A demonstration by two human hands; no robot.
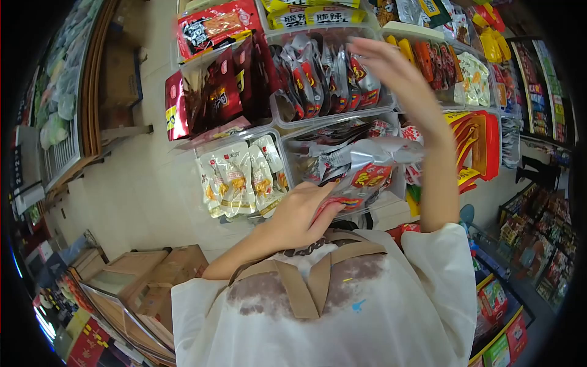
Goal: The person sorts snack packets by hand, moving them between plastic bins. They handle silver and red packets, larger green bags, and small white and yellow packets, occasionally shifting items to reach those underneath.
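My left hand [298, 214], low in front of my chest, is closed on the near edge of a silver and red snack packet [365, 178]. That packet lies over the near middle bin, where more silver packets [321, 153] stand. My right hand [386, 60] is raised over the right side of a clear bin [330, 119] filled with upright silver packets [333, 76]. Its fingers are stretched out, slightly blurred by motion, with nothing visible in them.
White-gold packets [235, 177] fill a bin at the near left, with dark red packets [214, 92] behind. Yellow and red packs [474, 144] stand right. Wooden cabinets [143, 281] are at the lower left, a produce shelf [67, 104] far left, and shop shelves [535, 238] right.
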